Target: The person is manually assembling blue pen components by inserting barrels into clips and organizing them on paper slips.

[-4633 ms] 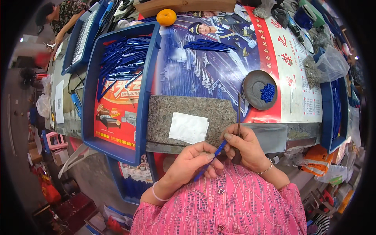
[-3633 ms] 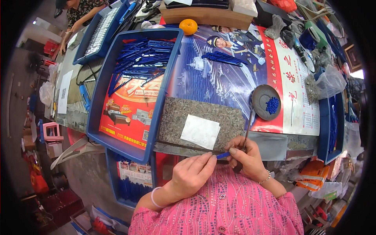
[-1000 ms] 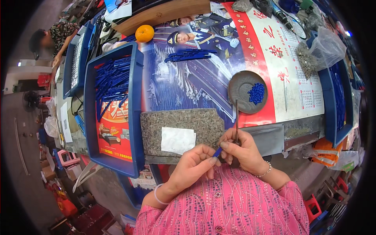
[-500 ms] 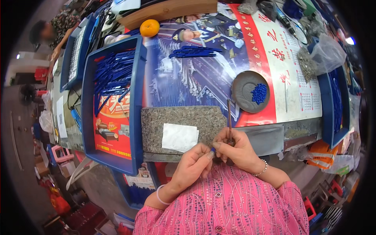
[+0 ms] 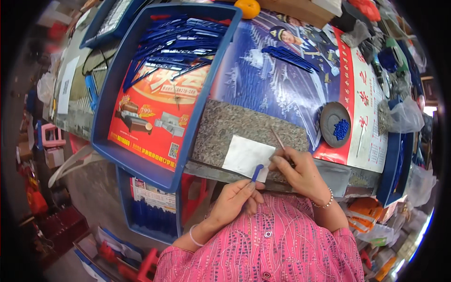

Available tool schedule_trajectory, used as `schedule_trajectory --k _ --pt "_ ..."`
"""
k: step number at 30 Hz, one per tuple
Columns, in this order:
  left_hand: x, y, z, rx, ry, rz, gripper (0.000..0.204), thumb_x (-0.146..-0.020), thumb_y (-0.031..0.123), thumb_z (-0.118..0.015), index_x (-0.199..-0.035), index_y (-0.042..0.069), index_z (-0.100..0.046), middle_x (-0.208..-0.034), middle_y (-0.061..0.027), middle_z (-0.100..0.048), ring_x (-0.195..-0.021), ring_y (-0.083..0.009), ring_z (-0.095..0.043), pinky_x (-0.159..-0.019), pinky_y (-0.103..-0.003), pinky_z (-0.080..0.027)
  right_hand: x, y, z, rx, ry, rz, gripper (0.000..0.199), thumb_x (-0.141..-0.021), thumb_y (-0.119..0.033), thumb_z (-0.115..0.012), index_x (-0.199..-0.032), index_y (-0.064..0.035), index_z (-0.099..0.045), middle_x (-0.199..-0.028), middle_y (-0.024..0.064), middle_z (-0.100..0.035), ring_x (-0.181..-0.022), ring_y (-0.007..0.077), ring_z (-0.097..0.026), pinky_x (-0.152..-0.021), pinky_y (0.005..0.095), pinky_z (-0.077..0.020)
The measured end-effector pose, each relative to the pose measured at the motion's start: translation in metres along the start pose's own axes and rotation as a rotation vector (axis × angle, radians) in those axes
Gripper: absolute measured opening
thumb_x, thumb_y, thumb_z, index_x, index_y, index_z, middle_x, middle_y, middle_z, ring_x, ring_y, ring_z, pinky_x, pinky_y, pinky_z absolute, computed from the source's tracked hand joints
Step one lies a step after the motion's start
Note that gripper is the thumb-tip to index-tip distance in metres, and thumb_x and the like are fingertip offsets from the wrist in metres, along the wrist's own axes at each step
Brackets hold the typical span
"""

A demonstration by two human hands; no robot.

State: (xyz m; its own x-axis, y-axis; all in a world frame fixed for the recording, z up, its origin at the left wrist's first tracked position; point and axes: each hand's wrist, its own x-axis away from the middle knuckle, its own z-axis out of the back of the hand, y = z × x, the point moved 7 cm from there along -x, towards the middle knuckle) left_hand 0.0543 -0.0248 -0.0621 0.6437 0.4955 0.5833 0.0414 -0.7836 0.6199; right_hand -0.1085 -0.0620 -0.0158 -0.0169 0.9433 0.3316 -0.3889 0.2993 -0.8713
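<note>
My left hand (image 5: 235,199) pinches a slim blue plastic piece (image 5: 257,173) with a rounded, bent end pointing up from the fingertips. Closed around a thin rod-like metal tool (image 5: 277,138), my right hand (image 5: 300,171) is just to the right, apart from the blue piece. Behind the hands, a white paper (image 5: 239,152) lies on a speckled stone slab (image 5: 223,124). Farther right is a round dark dish (image 5: 329,117) with small blue pellets (image 5: 341,129) in it. A pile of slim blue pieces (image 5: 289,58) lies on the poster beyond the slab.
A big blue tray (image 5: 104,117) at left holds many slim blue pieces (image 5: 181,42) over a red printed sheet. Below it sits another blue tray (image 5: 124,202). An orange (image 5: 248,8) rests at the back. A blue bin (image 5: 392,188) and clear plastic bag (image 5: 408,115) stand right.
The view has swung left, so the bench appears shifted right. My hands have parted, and the blue piece's bent end now shows above my left fingers. The tool remains in my right hand.
</note>
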Motion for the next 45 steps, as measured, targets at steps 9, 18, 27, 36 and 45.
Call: schedule_trajectory --k 9,18,27,36,45 --pt "-0.014 -0.017 0.01 0.112 -0.003 0.008 0.025 -0.097 0.017 -0.043 -0.105 -0.002 -0.057 -0.081 -0.0085 -0.065 -0.055 -0.0096 -0.058 -0.05 -0.02 -0.046 0.014 -0.051 -0.002 0.117 0.083 0.364 0.033 -0.094 -0.023 -0.038 -0.095 0.0013 -0.059 -0.093 0.0159 -0.064 -0.073 0.024 -0.061 -0.065 0.031 -0.0472" --pt "-0.013 -0.014 0.008 0.128 -0.053 0.009 0.022 -0.096 0.019 -0.045 -0.092 0.001 -0.058 -0.074 -0.0031 -0.062 -0.052 -0.0065 -0.055 -0.047 -0.019 -0.042 0.014 -0.063 -0.031 0.27 -0.044 0.497 0.027 -0.091 -0.02 -0.046 -0.101 0.0013 -0.058 -0.099 0.0167 -0.065 -0.077 0.027 -0.067 -0.062 0.0322 -0.0531" --pt "-0.023 -0.019 0.013 0.108 -0.054 -0.024 0.023 -0.096 0.02 -0.044 -0.088 0.003 -0.057 -0.069 -0.0021 -0.058 -0.049 -0.0056 -0.051 -0.045 -0.019 -0.04 0.002 -0.064 -0.037 0.299 -0.131 0.497 0.025 -0.083 -0.01 -0.053 -0.105 0.0012 -0.056 -0.091 0.0167 -0.064 -0.071 0.0289 -0.065 -0.06 0.0327 -0.0519" --pt "-0.016 -0.015 0.009 0.083 -0.037 0.018 0.023 -0.096 0.019 -0.044 -0.096 0.001 -0.058 -0.071 -0.0021 -0.06 -0.048 -0.0053 -0.051 -0.043 -0.018 -0.039 0.011 -0.06 -0.037 0.312 -0.099 0.537 0.021 -0.082 -0.017 -0.06 -0.095 -0.0005 -0.055 -0.097 0.0177 -0.062 -0.071 0.0284 -0.065 -0.059 0.0324 -0.0529" --pt "-0.015 -0.009 0.007 0.109 -0.011 0.025 0.026 -0.097 0.015 -0.043 -0.106 -0.003 -0.058 -0.073 -0.0056 -0.061 -0.048 -0.0062 -0.048 -0.046 -0.018 -0.038 0.019 -0.059 0.001 0.114 0.16 0.548 0.029 -0.094 -0.025 -0.043 -0.095 0.0007 -0.057 -0.098 0.0179 -0.065 -0.066 0.0258 -0.062 -0.059 0.0325 -0.0495"
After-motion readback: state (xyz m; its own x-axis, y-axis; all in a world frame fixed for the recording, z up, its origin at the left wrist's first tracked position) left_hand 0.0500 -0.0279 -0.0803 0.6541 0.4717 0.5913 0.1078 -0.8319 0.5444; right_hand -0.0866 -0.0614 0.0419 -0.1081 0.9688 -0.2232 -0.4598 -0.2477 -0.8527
